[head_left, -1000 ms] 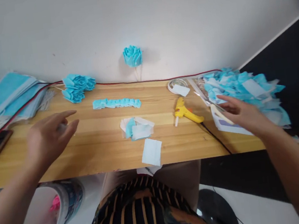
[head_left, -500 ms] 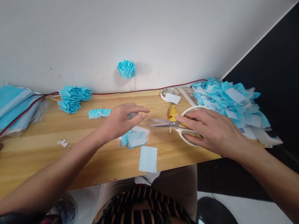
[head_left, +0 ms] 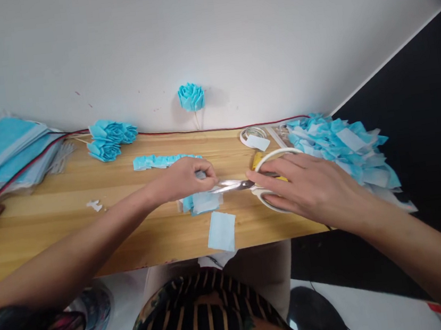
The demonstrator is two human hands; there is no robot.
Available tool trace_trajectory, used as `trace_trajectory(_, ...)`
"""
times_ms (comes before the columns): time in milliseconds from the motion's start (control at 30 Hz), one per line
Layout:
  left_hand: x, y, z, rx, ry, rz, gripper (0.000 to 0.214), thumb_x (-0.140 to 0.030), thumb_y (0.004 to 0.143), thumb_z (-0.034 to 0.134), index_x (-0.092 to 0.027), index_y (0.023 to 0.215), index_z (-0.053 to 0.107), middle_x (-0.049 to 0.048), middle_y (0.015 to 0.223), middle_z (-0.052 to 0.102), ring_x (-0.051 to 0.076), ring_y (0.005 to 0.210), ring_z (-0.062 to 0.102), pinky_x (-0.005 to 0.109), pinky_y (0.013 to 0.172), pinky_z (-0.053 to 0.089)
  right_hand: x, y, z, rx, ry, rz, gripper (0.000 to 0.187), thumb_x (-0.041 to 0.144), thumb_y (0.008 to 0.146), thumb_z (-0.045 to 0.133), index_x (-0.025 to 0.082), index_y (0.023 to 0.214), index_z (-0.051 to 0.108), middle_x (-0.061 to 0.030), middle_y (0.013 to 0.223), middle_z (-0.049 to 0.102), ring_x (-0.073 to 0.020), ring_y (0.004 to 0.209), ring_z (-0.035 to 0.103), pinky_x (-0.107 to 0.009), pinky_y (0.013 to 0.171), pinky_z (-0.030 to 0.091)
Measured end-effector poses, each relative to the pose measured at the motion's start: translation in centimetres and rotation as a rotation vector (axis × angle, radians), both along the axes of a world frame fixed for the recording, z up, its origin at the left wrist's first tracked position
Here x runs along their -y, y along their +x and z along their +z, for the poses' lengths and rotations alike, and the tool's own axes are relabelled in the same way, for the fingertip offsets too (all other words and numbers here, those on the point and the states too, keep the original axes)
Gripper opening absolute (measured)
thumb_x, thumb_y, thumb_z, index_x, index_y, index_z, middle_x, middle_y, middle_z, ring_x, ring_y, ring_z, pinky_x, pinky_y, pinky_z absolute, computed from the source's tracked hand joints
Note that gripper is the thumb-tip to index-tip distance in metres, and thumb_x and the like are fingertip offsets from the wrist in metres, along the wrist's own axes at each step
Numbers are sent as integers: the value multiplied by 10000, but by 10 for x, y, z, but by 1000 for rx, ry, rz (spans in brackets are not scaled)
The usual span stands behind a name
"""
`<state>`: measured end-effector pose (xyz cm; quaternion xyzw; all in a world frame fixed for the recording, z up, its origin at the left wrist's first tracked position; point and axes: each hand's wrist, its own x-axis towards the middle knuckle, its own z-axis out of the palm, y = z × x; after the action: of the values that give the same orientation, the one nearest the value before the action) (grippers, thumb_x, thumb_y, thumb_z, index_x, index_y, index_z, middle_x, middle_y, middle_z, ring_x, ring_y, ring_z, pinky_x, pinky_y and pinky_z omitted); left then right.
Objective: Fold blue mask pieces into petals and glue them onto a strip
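White-handled scissors (head_left: 243,184) are in my right hand (head_left: 307,184), its fingers through the loops and the blades pointing left, slightly parted. Thumb and forefinger of my left hand (head_left: 190,178) meet in a pinch right at the blade tips. Whatever lies in that pinch is too small to make out. Under the blades is a small stack of blue and white fabric pieces (head_left: 205,203). A single pale blue rectangle (head_left: 221,231) lies nearer the table's front edge. Behind my left hand runs a row of folded blue pieces (head_left: 156,161).
Blue fabric flowers (head_left: 108,138) lie at the back left, and one flower (head_left: 191,97) leans on the wall. Face masks (head_left: 9,148) are stacked far left. A tape roll (head_left: 252,133), a yellow object (head_left: 258,159) and a heap of blue pieces (head_left: 343,150) are on the right.
My left hand's fingers have closed from a loose, parted pose into a pinch at the scissor tips. The scissors have shifted left toward it.
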<state>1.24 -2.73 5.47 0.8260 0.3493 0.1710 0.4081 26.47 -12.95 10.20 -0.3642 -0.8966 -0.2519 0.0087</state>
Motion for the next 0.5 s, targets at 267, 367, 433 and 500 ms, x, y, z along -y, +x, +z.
trace_trajectory(267,0,2,4,-48,11,15,240,-405,740,629,-179,662,627,-30,644,585,121,636,490,246,578,312,-7,-11,15,41,-66,5,251,213,986,501,200,1198,634,-93,1004,707,-229,920,619,-335,737,432)
trace_trajectory(367,-3,-2,5,-10,20,-9,156,-314,736,586,-186,693,664,-17,698,634,138,684,530,251,626,351,-7,-12,17,52,-58,2,250,197,985,495,204,1188,641,-88,1000,711,-228,904,625,-334,730,432)
trace_trajectory(433,-5,-8,5,23,17,3,154,-284,725,571,-192,728,695,-9,744,660,153,720,551,258,650,365,-6,-11,18,61,-41,-5,252,194,981,502,205,1190,643,-87,1001,714,-228,894,626,-338,733,436)
trace_trajectory(500,-7,-15,3,84,-15,90,185,-277,727,558,-199,772,719,-7,735,650,153,694,533,262,627,354,-6,-8,18,57,18,-26,260,203,975,521,201,1207,639,-88,1001,716,-234,898,626,-345,741,444)
